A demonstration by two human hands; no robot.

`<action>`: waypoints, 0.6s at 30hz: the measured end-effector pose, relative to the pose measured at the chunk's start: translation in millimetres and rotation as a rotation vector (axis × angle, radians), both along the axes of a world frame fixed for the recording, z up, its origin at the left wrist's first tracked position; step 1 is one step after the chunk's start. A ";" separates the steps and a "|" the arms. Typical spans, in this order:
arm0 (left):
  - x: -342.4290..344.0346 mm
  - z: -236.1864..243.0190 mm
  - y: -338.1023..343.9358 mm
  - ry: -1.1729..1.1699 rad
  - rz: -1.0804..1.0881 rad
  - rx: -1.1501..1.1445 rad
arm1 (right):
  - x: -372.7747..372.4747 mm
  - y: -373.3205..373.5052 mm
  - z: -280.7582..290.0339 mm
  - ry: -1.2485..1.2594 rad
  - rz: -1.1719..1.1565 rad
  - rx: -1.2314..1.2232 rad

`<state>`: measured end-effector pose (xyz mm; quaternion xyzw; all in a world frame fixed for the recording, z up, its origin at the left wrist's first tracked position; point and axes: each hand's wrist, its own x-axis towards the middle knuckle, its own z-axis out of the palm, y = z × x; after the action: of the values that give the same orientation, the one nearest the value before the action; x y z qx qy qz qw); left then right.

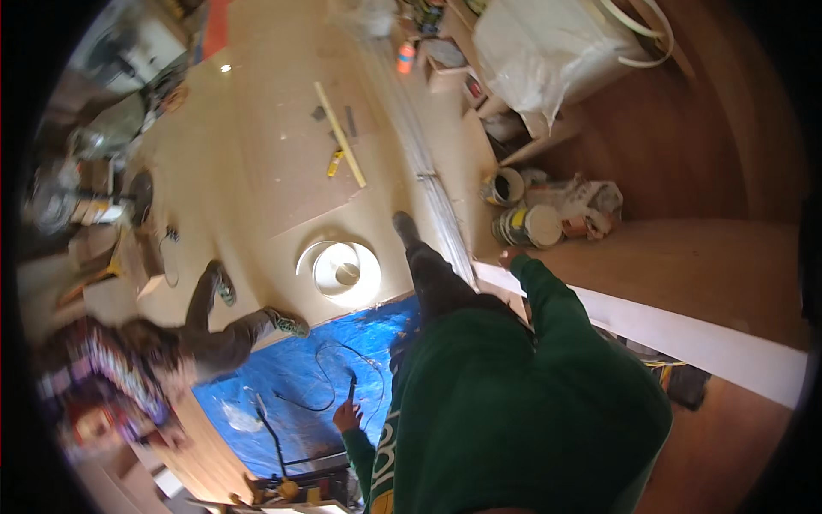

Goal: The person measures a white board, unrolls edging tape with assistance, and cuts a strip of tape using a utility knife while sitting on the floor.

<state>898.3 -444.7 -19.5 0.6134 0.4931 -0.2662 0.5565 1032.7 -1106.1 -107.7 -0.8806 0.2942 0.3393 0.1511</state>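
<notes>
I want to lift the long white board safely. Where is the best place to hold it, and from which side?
Probably at its near end, where the right hand already touches the white board. The board is long, flat and narrow, so hold across its width, coming from the person's side. A second hold further along would steady it, since its far end reaches away to the right.

The left hand [347, 417] hung low at about seven o'clock, its green-sleeved forearm bent in from below, fingers closed around a thin dark handle. The right hand [509, 258] reached out toward one o'clock — arm nearly straight, sleeve to the wrist — too small to tell how its fingers lay.
</notes>
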 end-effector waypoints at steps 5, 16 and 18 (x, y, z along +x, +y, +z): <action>137.8 24.4 -105.2 -0.081 -0.228 -0.014 | 52.1 5.5 15.0 0.002 0.018 0.135; 360.7 30.2 -156.5 -0.277 -0.328 0.137 | 225.7 -27.9 30.3 -0.273 -0.015 0.291; 363.5 -18.8 -139.5 -0.259 -0.414 0.187 | 250.0 -22.5 15.5 -0.344 -0.117 0.356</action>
<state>1261.7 -584.2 -38.3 0.7790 0.3041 -0.2471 0.4895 1282.8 -1128.6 -92.2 -0.8664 0.2503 0.2214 0.3710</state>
